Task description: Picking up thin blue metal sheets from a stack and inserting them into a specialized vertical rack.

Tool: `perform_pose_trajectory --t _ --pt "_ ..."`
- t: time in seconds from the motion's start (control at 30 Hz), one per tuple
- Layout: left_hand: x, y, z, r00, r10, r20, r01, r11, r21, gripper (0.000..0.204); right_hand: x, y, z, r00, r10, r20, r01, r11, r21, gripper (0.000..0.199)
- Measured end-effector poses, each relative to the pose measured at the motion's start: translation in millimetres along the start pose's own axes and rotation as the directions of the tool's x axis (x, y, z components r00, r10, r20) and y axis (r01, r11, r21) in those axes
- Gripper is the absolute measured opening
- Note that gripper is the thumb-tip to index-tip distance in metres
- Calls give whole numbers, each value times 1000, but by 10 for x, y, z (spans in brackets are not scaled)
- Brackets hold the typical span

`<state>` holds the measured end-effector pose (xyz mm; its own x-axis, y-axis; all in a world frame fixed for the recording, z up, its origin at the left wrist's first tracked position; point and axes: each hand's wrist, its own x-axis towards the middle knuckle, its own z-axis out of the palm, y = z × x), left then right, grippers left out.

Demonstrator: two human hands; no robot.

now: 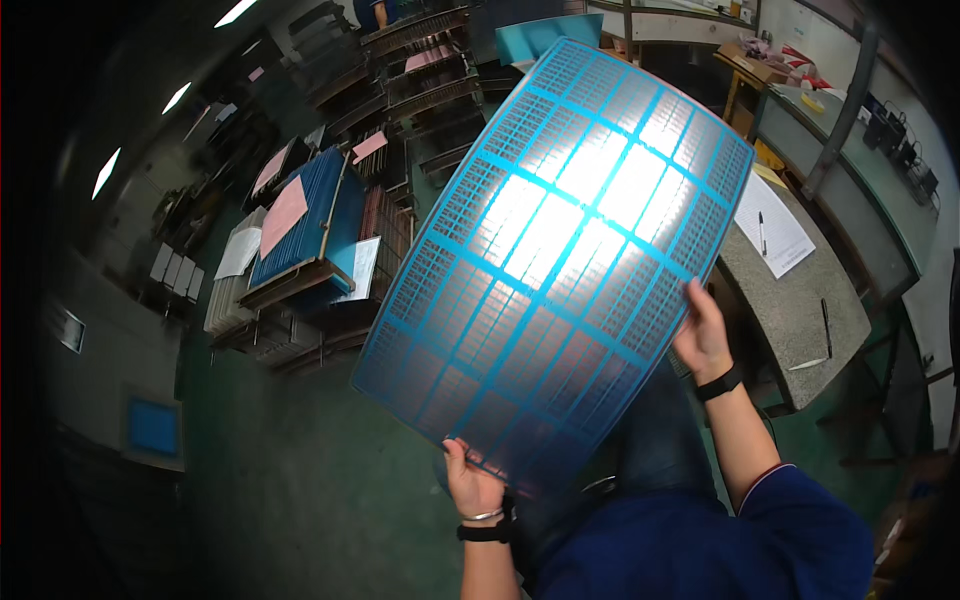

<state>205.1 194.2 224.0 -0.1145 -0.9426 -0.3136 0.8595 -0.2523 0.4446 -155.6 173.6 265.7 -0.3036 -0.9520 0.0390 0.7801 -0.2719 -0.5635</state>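
Note:
A large thin circuit board panel (pixel 545 280) fills the middle of the head view, tilted, with its far end raised toward the back. Blue lines divide its face into many shiny metallic sections, and light glares off its upper half. My left hand (pixel 475 490) grips the near left edge, its thumb on the face and its other fingers mostly hidden underneath. On the right long edge, my right hand (pixel 705 335) is closed with the thumb uppermost, its remaining fingers partly behind the panel. Each wrist wears a black band.
Left of the panel, a rack holds upright blue panels (pixel 335 205) with a pink sheet (pixel 284 216) on top. At right stands a speckled desk (pixel 790 325) with a white paper (pixel 785 250) and pens. More racks (pixel 425 70) and a person (pixel 378 14) are farther back.

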Motion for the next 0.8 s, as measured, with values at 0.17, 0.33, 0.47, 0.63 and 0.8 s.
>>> perform_pose_trajectory --t 0.17,0.33,0.47,0.63,0.8 --pt "-53 404 -225 985 113 -132 -83 973 216 21 202 -963 -388 929 -368 21 365 926 99 27" --pt "-75 683 -505 984 20 -175 18 977 212 18 -152 -1191 -156 892 -443 -93 436 896 -86 47" --pt "-112 728 -583 984 -89 -152 127 955 267 34 -295 -1153 -39 914 -394 -92 381 915 -130 60" --pt "-221 863 -440 979 -112 -168 174 890 422 33 -317 -1231 -31 972 -227 -66 212 960 -181 57" --pt "-255 1055 -411 921 201 -332 37 806 591 32 -253 -1521 -54 988 155 26 -127 881 -455 51"
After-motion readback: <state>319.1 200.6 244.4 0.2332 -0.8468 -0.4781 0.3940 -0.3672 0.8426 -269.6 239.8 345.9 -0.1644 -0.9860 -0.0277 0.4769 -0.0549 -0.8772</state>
